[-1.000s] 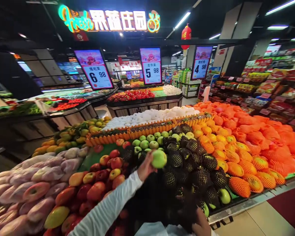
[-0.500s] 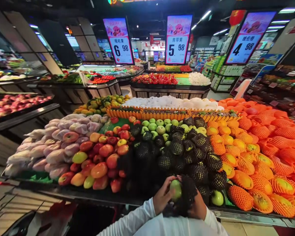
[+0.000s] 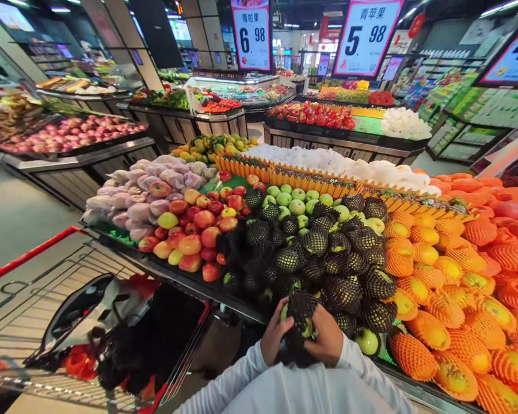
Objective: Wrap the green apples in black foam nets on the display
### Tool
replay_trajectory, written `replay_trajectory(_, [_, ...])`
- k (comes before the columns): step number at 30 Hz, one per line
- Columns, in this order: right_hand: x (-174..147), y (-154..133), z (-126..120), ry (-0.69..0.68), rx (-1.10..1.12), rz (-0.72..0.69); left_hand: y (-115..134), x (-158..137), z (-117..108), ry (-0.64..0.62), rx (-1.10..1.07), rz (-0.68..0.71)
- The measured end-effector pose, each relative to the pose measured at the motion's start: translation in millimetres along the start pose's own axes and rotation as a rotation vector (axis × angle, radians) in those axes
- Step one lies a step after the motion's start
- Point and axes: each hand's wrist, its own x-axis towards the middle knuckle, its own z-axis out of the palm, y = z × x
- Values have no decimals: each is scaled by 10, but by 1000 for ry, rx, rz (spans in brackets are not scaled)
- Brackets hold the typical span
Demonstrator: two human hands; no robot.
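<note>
Close to my body, a green apple (image 3: 301, 310) in a black foam net is held between both hands, at the front edge of the fruit stand. My left hand (image 3: 275, 334) curls round its left side, where some bare green skin shows. From the right, my right hand (image 3: 328, 338) is closed on the netted apple, its thumb below the fruit. The net covers most of the apple's top. Just beyond my hands lies a pile of green apples in black nets (image 3: 315, 267). A bare green apple (image 3: 366, 340) sits right of my right hand.
Red apples (image 3: 202, 218) and paper-wrapped fruit (image 3: 149, 192) lie to the left, oranges in orange nets (image 3: 440, 330) to the right. A shopping cart (image 3: 75, 264) with bags stands at lower left. Price screens (image 3: 365, 37) hang beyond the stand.
My view has turned left and down, bringing more of the cart into sight. The black net now covers more of the apple, and my right hand shows more clearly on it.
</note>
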Motion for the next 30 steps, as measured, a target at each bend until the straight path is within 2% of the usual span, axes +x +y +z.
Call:
replay_trajectory(3, [39,-86,-93,1,-10,-22,-19,-36,-27,153,-16,100])
replay_trajectory(6, [-14,-132,-212,78,21,-79,-120,-40,-148,246,20,113])
replay_trajectory(9, [-176,-97,-293,161,91,-129,-223,-37,-257,279,52,114])
replay_trajectory(12, [-357,-14,-261,319,93,-133,-244,-56,-205,280,64,103])
replay_trajectory(14, [-436,31,-194,346,76,-108,-208,-85,-76,222,81,65])
replay_trajectory(17, [-473,57,-127,220,112,-80,-119,-137,137,39,170,2])
replay_trajectory(20, [-473,41,-160,179,128,-49,-2,-147,246,-93,305,50])
replay_trajectory(22, [-494,25,-204,220,147,-8,95,-100,260,-199,391,124])
replay_trajectory(25, [-592,35,-224,338,198,94,214,53,268,-422,587,183])
replay_trajectory(28, [-748,88,-199,527,146,175,189,228,335,-462,709,137])
replay_trajectory(30, [-840,118,-197,571,97,194,98,310,420,-540,586,59])
